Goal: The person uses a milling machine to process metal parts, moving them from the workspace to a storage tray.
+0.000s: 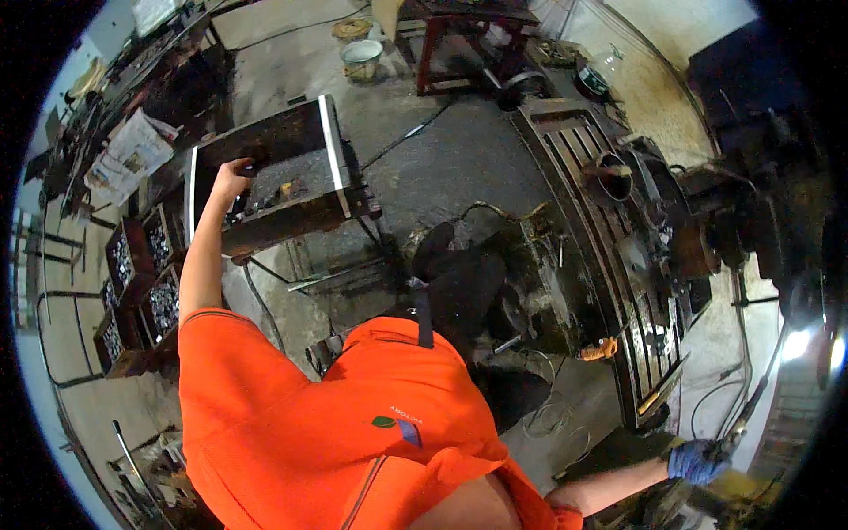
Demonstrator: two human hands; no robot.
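My bare left hand (232,179) reaches over an open metal box (291,228) on a stand, at the left. Its fingers are closed around a small dark piece (250,166) whose kind I cannot make out. More small dark pieces and one yellowish bit (286,188) lie on the floor of the box. Off to the lower right, my right hand (696,462) wears a blue glove. It is closed around the lower end of a long lever handle (744,422) that slopes up toward the machine.
A slotted machine table (609,238) runs along the right, with an orange-handled object (599,349) at its edge. Bins of small metal parts (162,305) stand at the left. A bucket (361,58) and a dark red bench (429,55) are at the back.
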